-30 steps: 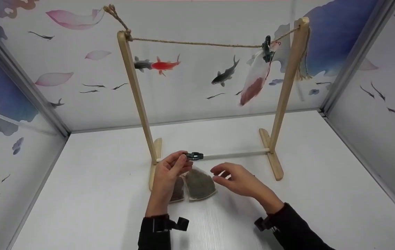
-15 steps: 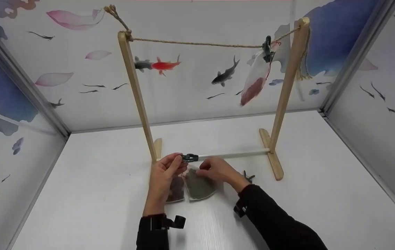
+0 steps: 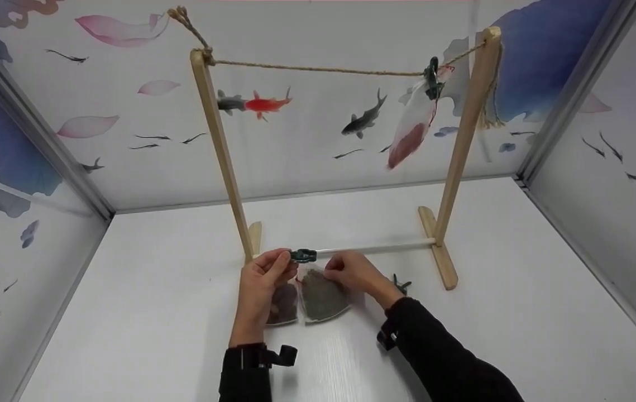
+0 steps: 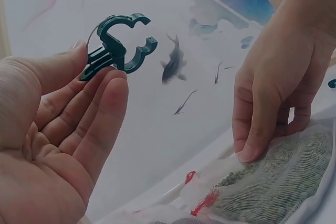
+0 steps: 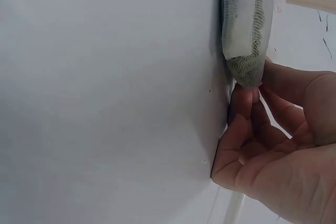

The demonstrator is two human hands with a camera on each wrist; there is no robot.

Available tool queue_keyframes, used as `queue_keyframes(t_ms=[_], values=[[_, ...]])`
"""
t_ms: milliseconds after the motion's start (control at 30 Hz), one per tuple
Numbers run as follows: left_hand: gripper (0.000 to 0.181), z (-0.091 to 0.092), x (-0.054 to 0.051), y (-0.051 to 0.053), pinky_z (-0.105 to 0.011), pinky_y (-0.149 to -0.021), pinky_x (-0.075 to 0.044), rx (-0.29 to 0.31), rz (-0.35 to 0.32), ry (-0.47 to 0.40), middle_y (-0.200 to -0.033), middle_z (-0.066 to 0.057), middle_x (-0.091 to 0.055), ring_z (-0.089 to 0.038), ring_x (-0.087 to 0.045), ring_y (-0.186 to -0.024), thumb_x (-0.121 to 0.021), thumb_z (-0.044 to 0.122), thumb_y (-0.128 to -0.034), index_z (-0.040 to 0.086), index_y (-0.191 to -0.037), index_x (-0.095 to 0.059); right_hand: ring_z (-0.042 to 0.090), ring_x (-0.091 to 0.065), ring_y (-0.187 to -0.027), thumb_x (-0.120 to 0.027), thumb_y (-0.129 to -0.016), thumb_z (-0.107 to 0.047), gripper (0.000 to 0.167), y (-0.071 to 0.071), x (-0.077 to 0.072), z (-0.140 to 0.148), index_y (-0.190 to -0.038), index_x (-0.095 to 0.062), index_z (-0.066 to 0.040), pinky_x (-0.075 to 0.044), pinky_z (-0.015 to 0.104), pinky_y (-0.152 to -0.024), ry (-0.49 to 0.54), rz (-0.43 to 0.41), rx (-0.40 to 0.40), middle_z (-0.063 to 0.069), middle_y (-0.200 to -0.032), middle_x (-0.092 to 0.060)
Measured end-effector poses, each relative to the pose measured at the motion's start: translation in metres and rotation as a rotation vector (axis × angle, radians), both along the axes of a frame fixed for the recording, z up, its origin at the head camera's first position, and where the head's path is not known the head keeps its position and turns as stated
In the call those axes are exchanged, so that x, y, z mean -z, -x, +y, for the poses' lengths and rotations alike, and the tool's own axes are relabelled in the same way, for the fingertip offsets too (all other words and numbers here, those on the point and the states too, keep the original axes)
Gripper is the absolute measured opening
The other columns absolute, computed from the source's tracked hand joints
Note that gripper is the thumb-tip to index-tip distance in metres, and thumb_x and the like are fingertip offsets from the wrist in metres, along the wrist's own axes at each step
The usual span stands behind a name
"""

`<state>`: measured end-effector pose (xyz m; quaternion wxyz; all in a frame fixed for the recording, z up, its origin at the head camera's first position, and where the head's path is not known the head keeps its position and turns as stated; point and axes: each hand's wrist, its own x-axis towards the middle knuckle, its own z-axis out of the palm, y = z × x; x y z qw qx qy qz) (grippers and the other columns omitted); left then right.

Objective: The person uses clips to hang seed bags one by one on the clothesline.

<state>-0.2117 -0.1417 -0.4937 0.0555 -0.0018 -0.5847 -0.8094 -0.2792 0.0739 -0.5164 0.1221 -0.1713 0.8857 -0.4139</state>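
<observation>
My left hand (image 3: 256, 296) pinches a dark green clip (image 3: 304, 255) by its handles; in the left wrist view the jaws of this clip (image 4: 115, 53) stand apart. Below it, a pale mesh bag with green contents (image 3: 323, 298) lies on the table. My right hand (image 3: 358, 273) pinches the upper edge of that bag, thumb against fingers, as the right wrist view shows beside the bag (image 5: 244, 30). A darker-filled bag (image 3: 284, 304) lies to its left, partly hidden by my left hand. Red threads (image 4: 207, 202) show between the bags.
Behind the hands stands a wooden rack with a left post (image 3: 220, 151), right post (image 3: 465, 134), rope (image 3: 318, 69) and low crossbar (image 3: 379, 246). A clip (image 3: 433, 78) holds a red-filled bag (image 3: 410, 142) on the rope. Another clip (image 3: 401, 285) lies beyond my right wrist.
My right hand has moved left onto the green-filled bag and taken hold of its upper edge. My left hand has shifted slightly left with the clip. The loose clip on the table has come into view.
</observation>
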Motion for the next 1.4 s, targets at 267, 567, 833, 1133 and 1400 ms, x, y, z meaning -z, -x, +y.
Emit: queue_keyframes(t_ms=[267,567,833,1133,1400], values=[[0.022,0.002,-0.003,0.000,-0.034,-0.081,-0.059,-0.008,0.004,-0.008,-0.094,-0.015,-0.075,-0.019,-0.073,-0.080,-0.074,0.013,-0.0946,-0.004,-0.109,-0.072,0.016,-0.062,-0.082,-0.068,-0.099,-0.016,0.007,-0.001,-0.001,0.014,-0.101,-0.073,-0.011,-0.052,0.031,-0.070,0.102,-0.028,-0.001,0.000,-0.094,-0.067],[0.019,0.003,-0.004,-0.001,-0.034,-0.079,-0.059,-0.061,0.008,0.023,-0.091,-0.017,-0.074,-0.019,-0.073,-0.077,-0.074,0.012,-0.0943,-0.003,-0.106,-0.073,0.019,-0.064,-0.084,-0.067,-0.100,-0.018,0.011,-0.011,-0.022,0.026,-0.105,-0.072,-0.010,-0.052,0.032,-0.075,0.190,0.150,-0.061,-0.001,-0.096,-0.069],[0.021,0.004,-0.012,-0.005,-0.033,-0.078,-0.059,-0.051,0.024,0.043,-0.092,-0.015,-0.074,-0.019,-0.072,-0.078,-0.075,0.014,-0.0942,-0.003,-0.106,-0.072,0.016,-0.061,-0.082,-0.066,-0.101,-0.018,0.011,-0.020,-0.055,0.036,-0.108,-0.069,-0.011,-0.053,0.030,-0.072,0.229,0.293,-0.049,-0.002,-0.097,-0.066],[0.023,0.013,-0.025,-0.010,-0.036,-0.081,-0.059,-0.021,0.074,0.142,-0.098,-0.020,-0.072,-0.033,-0.071,-0.086,-0.076,0.016,-0.0930,-0.002,-0.107,-0.073,0.017,-0.060,-0.081,-0.067,-0.100,-0.016,0.011,-0.020,-0.080,0.042,-0.110,-0.070,-0.011,-0.054,0.031,-0.074,0.241,0.333,-0.037,0.000,-0.098,-0.067],[0.020,0.015,-0.057,-0.010,-0.034,-0.077,-0.059,-0.006,0.170,0.257,-0.093,-0.019,-0.072,-0.024,-0.071,-0.080,-0.076,0.013,-0.0930,-0.002,-0.106,-0.073,0.015,-0.058,-0.073,-0.068,-0.099,-0.014,0.009,-0.024,-0.108,0.047,-0.106,-0.072,-0.009,-0.050,0.028,-0.065,0.211,0.442,-0.075,0.000,-0.095,-0.067]])
